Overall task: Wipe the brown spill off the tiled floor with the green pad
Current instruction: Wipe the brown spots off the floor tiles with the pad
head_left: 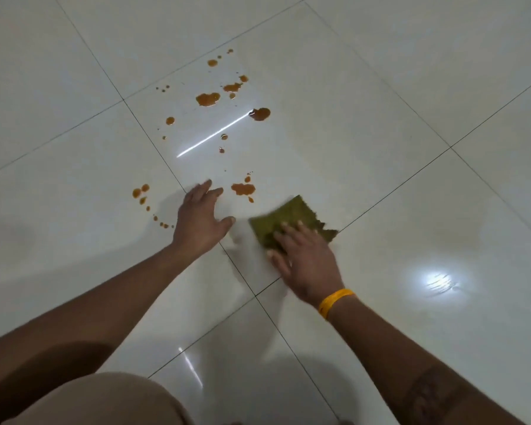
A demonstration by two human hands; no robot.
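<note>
Head view looks down on a glossy pale tiled floor (380,102) crossed by thin dark grout lines; the brown spill (208,99) lies scattered over it as separate puddles and droplets, most of them on the tile ahead of the person, a few on the tile to the left across a grout line. The green pad (288,216) lies flat on the floor at the near right edge of the splatter, its far edge ragged; the right hand (307,262) presses down on it with fingers (292,230) spread flat over its near half, which suits pushing the pad along the floor rather than lifting it; nothing is pinched or curled round. A yellow wristband (334,302) sits on that wrist. The left hand (201,216) rests palm down on the bare floor just left of the pad, fingers straight and splayed, holding nothing; it reads as a prop for the leaning body, set close beside the nearest puddle (243,189) but not in it. That puddle lies just beyond the pad and apart from it; judging by this, the wiping is at an early stage, with nearly all the brown marks untouched; the likely next stroke carries the pad forward and leftward through that nearest puddle.
</note>
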